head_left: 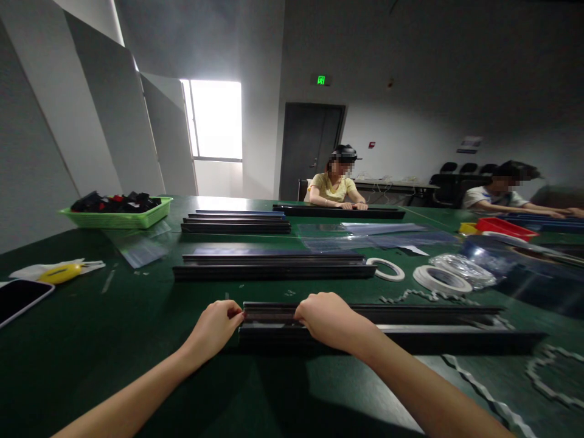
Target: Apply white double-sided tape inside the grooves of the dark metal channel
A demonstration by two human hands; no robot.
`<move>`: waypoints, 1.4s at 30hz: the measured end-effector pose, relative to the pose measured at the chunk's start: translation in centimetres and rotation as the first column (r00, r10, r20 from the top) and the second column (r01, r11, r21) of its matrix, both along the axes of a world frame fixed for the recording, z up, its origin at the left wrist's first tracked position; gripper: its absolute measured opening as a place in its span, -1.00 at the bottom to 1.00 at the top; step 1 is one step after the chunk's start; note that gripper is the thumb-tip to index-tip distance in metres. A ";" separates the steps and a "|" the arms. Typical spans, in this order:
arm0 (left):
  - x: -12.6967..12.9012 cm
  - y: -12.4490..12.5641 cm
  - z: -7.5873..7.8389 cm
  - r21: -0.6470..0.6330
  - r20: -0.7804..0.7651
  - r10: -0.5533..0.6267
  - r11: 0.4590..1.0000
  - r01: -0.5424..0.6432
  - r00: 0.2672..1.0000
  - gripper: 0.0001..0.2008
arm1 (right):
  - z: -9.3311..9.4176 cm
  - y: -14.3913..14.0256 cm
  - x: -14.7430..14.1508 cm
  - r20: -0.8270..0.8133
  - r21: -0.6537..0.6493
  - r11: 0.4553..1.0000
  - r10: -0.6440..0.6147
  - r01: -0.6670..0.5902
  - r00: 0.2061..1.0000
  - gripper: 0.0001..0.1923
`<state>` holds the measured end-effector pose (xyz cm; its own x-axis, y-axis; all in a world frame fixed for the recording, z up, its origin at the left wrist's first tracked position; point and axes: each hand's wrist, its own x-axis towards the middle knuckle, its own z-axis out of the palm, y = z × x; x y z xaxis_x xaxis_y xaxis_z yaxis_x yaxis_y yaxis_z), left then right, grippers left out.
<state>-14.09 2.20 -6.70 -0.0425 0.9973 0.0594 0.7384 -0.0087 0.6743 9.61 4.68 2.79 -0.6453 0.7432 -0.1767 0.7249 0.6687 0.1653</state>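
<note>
A long black metal rail [410,325] lies across the green table [137,340] right in front of me. My left hand [216,325] is curled at the rail's left end, its fingertips pinching something there that I cannot make out. My right hand [328,317] rests palm-down over the rail a little to the right, fingers pressing on its top. A thin strip runs along the rail's upper face.
More black rails [274,266] lie further back. Tape rolls [441,278] and clear plastic bags sit to the right, peeled backing strips [483,395] at the near right. A green basket [119,217], a yellow cutter [61,272] and a phone [20,299] are at left. Two people sit across the table.
</note>
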 end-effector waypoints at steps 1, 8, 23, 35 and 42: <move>0.0 0.0 0.0 0.005 -0.011 0.005 1.000 -0.005 1.000 -0.75 | 0.0 0.0 0.0 0.001 -0.002 1.000 -0.002 0.002 1.000 -0.76; 0.2 0.0 0.1 0.012 -0.023 0.020 1.000 -0.020 1.000 -0.75 | 0.0 0.0 -0.1 0.001 -0.004 1.000 0.002 -0.002 1.000 -0.77; 0.0 0.4 -0.2 -0.031 0.025 0.011 0.999 -0.010 1.000 -0.73 | 0.3 -0.2 -0.2 0.007 -0.023 1.000 -0.006 0.006 1.000 -0.76; 0.0 0.6 -0.1 -0.024 -0.021 0.067 0.997 -0.067 0.998 -0.80 | 0.0 -0.1 -0.2 0.015 0.006 1.000 0.005 -0.005 1.000 -0.79; -0.3 0.9 -0.6 0.025 -0.056 0.069 0.997 -0.067 0.996 -0.92 | 0.0 -0.2 -0.3 0.023 0.014 1.000 -0.024 0.024 0.999 -0.75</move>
<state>-14.35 3.05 -7.32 -0.1060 0.9906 0.0865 0.7749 0.0278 0.6315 9.34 4.44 2.81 -0.6228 0.7610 -0.1815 0.7368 0.6485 0.1911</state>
